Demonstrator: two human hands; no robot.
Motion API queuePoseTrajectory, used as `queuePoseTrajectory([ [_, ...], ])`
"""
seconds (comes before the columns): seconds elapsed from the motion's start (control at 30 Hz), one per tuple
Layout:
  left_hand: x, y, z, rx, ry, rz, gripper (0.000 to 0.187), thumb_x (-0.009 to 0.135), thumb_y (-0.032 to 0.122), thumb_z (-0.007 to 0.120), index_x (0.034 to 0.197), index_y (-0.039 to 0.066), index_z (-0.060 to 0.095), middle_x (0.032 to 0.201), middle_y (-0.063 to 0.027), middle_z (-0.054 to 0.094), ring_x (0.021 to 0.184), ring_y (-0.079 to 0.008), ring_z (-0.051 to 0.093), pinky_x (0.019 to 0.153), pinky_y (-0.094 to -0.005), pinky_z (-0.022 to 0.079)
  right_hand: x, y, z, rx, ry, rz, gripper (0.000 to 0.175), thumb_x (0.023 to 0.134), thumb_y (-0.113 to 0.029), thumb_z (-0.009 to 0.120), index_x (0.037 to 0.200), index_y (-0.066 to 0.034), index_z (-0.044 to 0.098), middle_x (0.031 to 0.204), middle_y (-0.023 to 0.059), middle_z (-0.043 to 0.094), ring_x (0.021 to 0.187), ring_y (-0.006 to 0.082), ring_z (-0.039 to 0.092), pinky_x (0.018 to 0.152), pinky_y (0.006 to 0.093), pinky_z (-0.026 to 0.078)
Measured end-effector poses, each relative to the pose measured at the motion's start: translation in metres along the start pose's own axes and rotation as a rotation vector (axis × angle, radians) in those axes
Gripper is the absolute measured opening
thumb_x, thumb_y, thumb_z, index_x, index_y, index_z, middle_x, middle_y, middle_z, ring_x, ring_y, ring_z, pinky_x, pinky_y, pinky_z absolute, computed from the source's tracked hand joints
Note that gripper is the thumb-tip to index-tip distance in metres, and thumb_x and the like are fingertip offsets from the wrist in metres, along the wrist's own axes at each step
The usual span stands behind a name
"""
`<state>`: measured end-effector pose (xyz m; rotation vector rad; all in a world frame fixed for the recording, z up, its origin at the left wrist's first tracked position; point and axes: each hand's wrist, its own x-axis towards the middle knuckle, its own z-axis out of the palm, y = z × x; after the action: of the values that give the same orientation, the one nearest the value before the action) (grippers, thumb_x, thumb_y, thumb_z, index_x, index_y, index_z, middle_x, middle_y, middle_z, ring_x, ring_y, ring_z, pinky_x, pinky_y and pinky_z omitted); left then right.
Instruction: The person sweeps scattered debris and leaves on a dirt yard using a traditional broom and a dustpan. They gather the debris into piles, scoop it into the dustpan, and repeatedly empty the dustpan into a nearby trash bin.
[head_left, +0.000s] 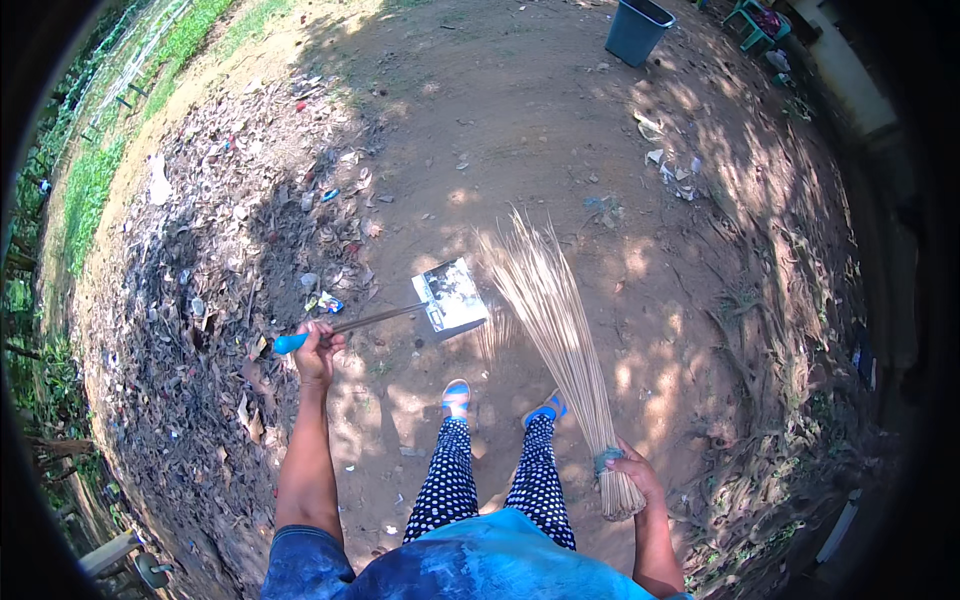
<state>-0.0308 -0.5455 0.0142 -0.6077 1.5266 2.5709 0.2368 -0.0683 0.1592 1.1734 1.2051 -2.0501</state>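
My left hand (316, 351) grips the long handle of a dustpan near its blue end grip (290, 343). The shiny pan (450, 295) is at the far end of that handle, low over the dirt in front of my feet; whether it touches the ground I cannot tell. In my right hand (637, 474) is a stick broom (559, 322), held at the green binding (607, 457) near its butt. The broom's splayed tips point forward, just right of the pan. Nothing distinct can be made out on the pan's bright surface.
A broad heap of dry leaves and litter (217, 255) spreads along my left. Paper and plastic scraps (675, 176) lie ahead to the right. Farther off stand a dark bin (637, 34) and a green plastic chair (759, 24). Exposed roots (780, 300) line the right side.
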Motion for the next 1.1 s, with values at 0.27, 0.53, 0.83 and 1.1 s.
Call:
queuePoseTrajectory([
  [0.27, 0.017, -0.046, 0.154, 0.09, -0.291, -0.031, 0.02, 0.088, 0.028, 0.055, 0.084, 0.009, 0.05, 0.079, -0.0043, 0.055, 0.061, -0.0177, 0.06, 0.056, -0.0307, 0.051, -0.012, -0.016, -0.134, 0.223, 0.37, -0.254, 0.047, 0.073, -0.008, 0.063, 0.117, -0.0049, 0.047, 0.081, 0.0046, 0.056, 0.065, 0.0164, 0.058, 0.057, 0.0297, 0.05],
  [0.53, 0.001, -0.163, 0.318, 0.189, -0.378, -0.105, 0.022, 0.088, 0.03, 0.056, 0.083, 0.01, 0.049, 0.077, -0.0039, 0.055, 0.062, -0.0191, 0.06, 0.055, -0.0309, 0.051, 0.08, -0.02, -0.305, 0.158, 0.494, -0.339, 0.049, 0.069, -0.012, 0.066, 0.112, -0.0002, 0.047, 0.086, 0.0072, 0.058, 0.073, 0.0195, 0.059, 0.066, 0.033, 0.049],
  [0.83, -0.016, -0.267, 0.413, 0.32, -0.362, -0.079, 0.02, 0.086, 0.026, 0.058, 0.082, 0.01, 0.047, 0.072, -0.0044, 0.055, 0.057, -0.0173, 0.059, 0.053, -0.0302, 0.051, 0.046, -0.049, -0.289, -0.264, 0.11, -0.055, 0.087, 0.067, -0.015, 0.071, 0.138, 0.0037, 0.023, 0.124, 0.0141, 0.049, 0.109, 0.0182, 0.049, 0.093, 0.0254, 0.037],
  [1.1, -0.02, -0.274, 0.438, 0.363, -0.328, -0.092, 0.018, 0.089, 0.025, 0.053, 0.081, 0.01, 0.047, 0.069, -0.0037, 0.055, 0.056, -0.016, 0.058, 0.052, -0.0299, 0.051, -0.058, -0.028, -0.344, 0.016, 0.137, -0.239, 0.078, 0.072, -0.007, 0.064, 0.139, -0.0015, 0.024, 0.12, 0.0076, 0.05, 0.104, 0.0137, 0.049, 0.089, 0.0261, 0.039],
])
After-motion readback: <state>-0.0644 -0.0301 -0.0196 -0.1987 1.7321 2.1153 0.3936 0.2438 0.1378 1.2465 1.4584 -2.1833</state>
